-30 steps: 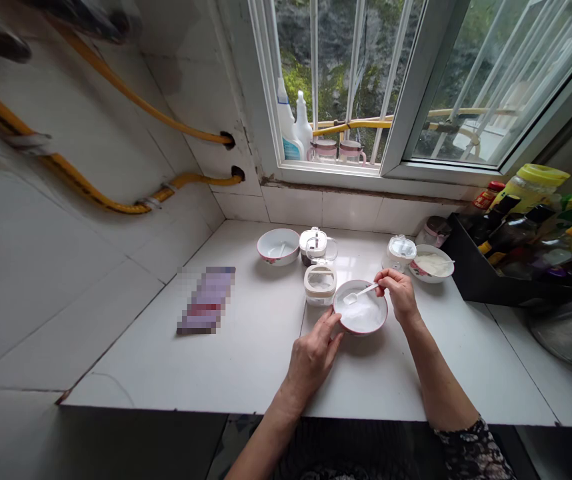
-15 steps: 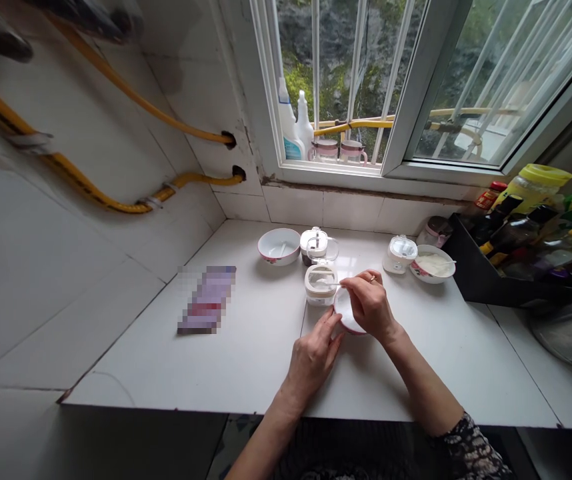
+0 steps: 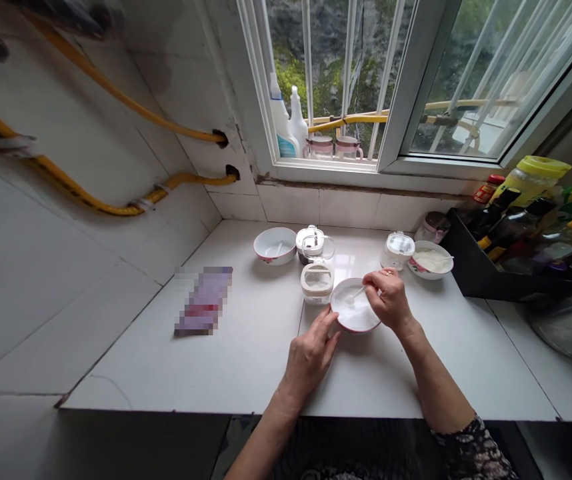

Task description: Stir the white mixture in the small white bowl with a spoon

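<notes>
A small white bowl (image 3: 359,321) with a red rim stands in front of me, with white powder or grains in it. My right hand (image 3: 389,299) pinches the handle of a small white spoon (image 3: 358,294), its tip in the bowl. At the bowl's left edge, my left hand (image 3: 311,353) grips the rim with fingers and thumb. Just behind the bowl is a clear seasoning jar (image 3: 317,285) with a pale lid frame. Another jar (image 3: 311,241) with dark contents stands behind it, its lid apparently raised.
Back left is a larger white bowl (image 3: 275,247) with a spoon in it. To the right stand a lidded jar (image 3: 397,251), a bowl of white stuff (image 3: 431,261) and a black box (image 3: 486,277) of bottles. A blurred purple packet (image 3: 205,301) lies left on the counter (image 3: 141,373).
My right hand has moved the spoon from over the seasoning jar to the right and down into the small bowl. The left hand stays at the rim. The view has shifted slightly.
</notes>
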`<state>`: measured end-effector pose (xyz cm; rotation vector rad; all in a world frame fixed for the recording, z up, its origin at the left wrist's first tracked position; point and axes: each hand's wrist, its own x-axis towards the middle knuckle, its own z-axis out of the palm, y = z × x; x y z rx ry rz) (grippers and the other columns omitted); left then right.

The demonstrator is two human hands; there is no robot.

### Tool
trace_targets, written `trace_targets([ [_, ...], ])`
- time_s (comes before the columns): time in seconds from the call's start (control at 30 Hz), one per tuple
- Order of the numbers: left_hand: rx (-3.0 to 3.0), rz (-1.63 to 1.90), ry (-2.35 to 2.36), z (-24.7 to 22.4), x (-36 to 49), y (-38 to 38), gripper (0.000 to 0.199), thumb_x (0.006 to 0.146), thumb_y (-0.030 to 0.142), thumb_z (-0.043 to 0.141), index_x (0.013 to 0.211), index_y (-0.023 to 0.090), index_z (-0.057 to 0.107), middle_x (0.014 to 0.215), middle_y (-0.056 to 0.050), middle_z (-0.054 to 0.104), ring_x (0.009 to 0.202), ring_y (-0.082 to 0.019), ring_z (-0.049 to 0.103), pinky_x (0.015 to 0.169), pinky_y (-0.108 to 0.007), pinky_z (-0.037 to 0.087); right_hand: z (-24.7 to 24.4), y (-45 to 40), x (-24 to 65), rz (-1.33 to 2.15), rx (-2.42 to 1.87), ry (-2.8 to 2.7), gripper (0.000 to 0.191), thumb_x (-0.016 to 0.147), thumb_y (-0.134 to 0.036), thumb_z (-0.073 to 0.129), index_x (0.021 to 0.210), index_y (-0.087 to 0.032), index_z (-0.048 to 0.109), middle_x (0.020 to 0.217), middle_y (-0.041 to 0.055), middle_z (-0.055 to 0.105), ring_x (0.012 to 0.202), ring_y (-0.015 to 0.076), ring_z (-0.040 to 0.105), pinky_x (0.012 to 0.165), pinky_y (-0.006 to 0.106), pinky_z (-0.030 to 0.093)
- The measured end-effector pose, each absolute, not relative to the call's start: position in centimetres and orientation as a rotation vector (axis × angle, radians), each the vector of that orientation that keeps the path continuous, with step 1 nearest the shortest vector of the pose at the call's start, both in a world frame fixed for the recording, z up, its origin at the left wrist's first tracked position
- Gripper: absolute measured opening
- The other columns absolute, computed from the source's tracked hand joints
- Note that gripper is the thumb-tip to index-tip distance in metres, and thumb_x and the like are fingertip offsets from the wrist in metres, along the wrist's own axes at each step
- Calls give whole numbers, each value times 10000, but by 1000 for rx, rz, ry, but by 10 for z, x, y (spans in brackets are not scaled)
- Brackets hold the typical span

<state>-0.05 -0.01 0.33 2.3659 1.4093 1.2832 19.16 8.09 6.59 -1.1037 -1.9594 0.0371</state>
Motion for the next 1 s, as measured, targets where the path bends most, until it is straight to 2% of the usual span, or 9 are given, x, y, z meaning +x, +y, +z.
trace_targets([
  [0.2,2374,1304,1412,2,0,0,356,964,152,512,1315,211,489,1329,-133,644,863,-182,748,708,-260,617,63,81,185,234,-1225,-1849,189,764,-157,450,665,-220,598,603,-4,637,608,167,555,813,345,416],
  [0.3,2382,1295,1407,2,-1,1,373,958,147,517,1324,216,486,1331,-125,645,877,-182,747,704,-256,617,67,82,189,434,-1300,-1669,170,731,-205,461,646,-227,607,548,-7,602,621,183,556,711,318,425],
  [0.4,2375,1280,1418,2,-1,1,390,954,150,522,1333,228,481,1332,-114,646,880,-180,747,709,-258,619,71,84,192,714,-1303,-1465,151,686,-245,469,626,-219,606,501,-19,559,540,162,521,596,289,410],
  [0.53,2374,1283,1418,2,-1,1,382,954,154,520,1327,229,481,1330,-116,647,862,-177,748,702,-258,618,71,88,193,932,-1270,-1240,125,617,-257,496,595,-206,609,454,-29,530,490,137,479,543,270,398],
  [0.8,2359,1275,1416,2,-1,1,382,954,151,514,1324,236,477,1334,-110,645,846,-174,745,695,-262,616,69,91,195,1024,-1259,-1141,115,592,-250,525,575,-196,626,433,-28,532,469,122,466,526,267,402],
  [1.0,2358,1299,1418,3,1,0,368,952,144,520,1310,222,485,1313,-125,655,841,-180,745,698,-267,620,70,92,193,1044,-1224,-1096,105,609,-251,561,615,-188,645,469,-7,591,502,133,507,552,277,428],
])
